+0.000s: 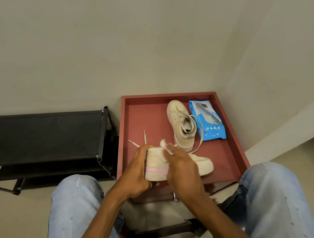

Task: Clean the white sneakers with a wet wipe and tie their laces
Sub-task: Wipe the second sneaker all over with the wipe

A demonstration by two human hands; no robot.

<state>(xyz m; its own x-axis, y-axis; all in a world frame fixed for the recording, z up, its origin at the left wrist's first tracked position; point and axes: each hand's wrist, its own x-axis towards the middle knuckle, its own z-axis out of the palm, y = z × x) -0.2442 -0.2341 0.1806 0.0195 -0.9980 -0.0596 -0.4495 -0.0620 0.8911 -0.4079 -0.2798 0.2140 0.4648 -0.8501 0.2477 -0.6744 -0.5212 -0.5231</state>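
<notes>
**Lower centre of the frame: two hands, two sneakers, one wipe**

At lower centre, the left hand (136, 175) grips the heel of the first sneaker (155, 167), fingers curled round its back. The right hand (182, 169) pinches one crumpled white wet wipe (164, 143) and holds it against the sneaker's collar. This sneaker is off-white with a smooth upper, a thick pale sole and a pink band across the heel; its toe points toward the right of the frame. Two flat lace ends (144, 137) stick up just beyond the left hand's fingers.

Right of centre, the second sneaker (181, 128) lies sole-down with its toe toward the top of the frame. It is the same off-white and unlaced at the top, and one loose lace (200, 132) loops out past its heel.

Both sneakers lie within one red tray top (142, 118), square and matte with a raised rim. It also holds one glossy blue pack of wipes (208, 122), a soft rectangular pouch just right of the second sneaker. Whether the first sneaker rests on the tray floor cannot be told.

At centre left stands one black shoe rack (39, 138) with a fabric shelf on tubular rails. Two knees in light blue jeans (75, 213) fill the lower corners.
</notes>
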